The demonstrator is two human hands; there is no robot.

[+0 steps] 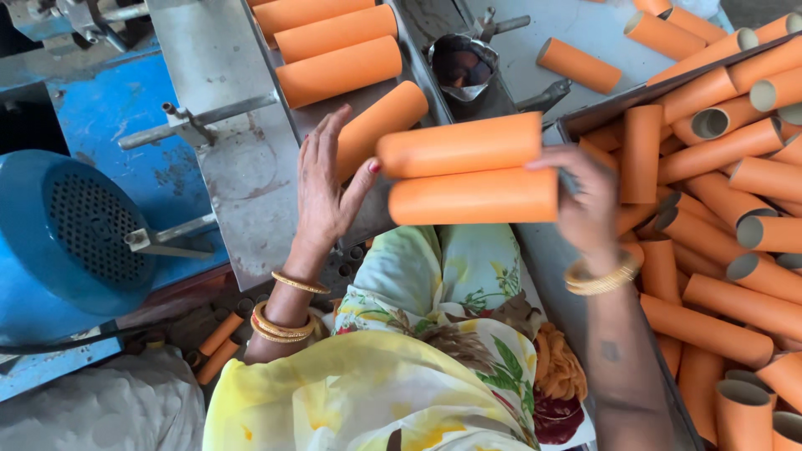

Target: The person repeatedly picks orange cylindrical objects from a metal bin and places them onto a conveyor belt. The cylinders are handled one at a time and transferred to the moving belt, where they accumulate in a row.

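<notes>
Two orange cardboard tubes (468,171) lie stacked one above the other between my hands, held level over my lap. My right hand (585,200) grips their right ends. My left hand (326,184) is spread, its thumb pressing the left end of the upper tube. Just behind my left hand, another orange tube (386,117) lies tilted on the grey metal chute (225,75). Several more orange tubes (334,50) lie side by side higher up the chute.
A metal bin (585,121) at the right holds a heap of orange tubes (718,250). A blue motor housing (67,234) sits at the left. A dark metal nozzle (459,67) stands behind the held tubes. Two tubes (217,347) lie on the floor.
</notes>
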